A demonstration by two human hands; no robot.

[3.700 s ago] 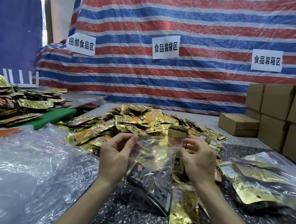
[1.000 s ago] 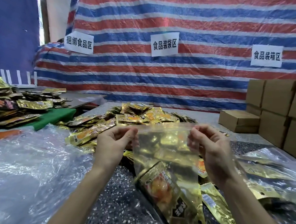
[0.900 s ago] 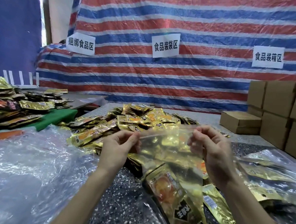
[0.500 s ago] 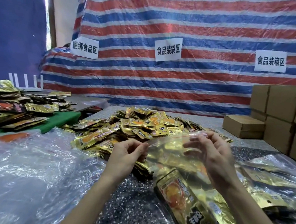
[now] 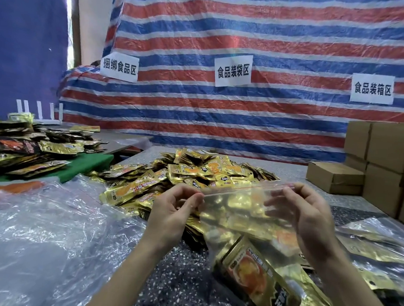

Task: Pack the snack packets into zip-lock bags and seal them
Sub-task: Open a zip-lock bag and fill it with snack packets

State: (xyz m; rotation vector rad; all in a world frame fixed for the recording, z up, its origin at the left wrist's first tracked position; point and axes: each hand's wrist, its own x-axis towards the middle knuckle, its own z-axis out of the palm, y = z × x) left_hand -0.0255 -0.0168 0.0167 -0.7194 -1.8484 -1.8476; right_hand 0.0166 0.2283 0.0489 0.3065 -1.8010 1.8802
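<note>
Three white paper signs are hanging on the striped tarp [image 5: 276,33] at the far side. The left sign [image 5: 119,67] is reading 捆绑食品区, the middle sign [image 5: 233,70] is reading 食品装袋区, and the right sign [image 5: 372,88] is reading 食品装箱区. Print on the near snack packet [image 5: 256,279] inside the zip-lock bag [image 5: 245,203] is showing too blurred to read.

A striped tarp [image 5: 264,37] of red, blue and white hangs behind the speckled desk [image 5: 177,282]. Three white paper signs [image 5: 233,70] with black characters are fixed to it. Brown cardboard boxes [image 5: 386,165] are stacked at the right, one flat box [image 5: 334,177] lying just beside them. A green cloth [image 5: 87,165] covers a side surface at the left.
</note>
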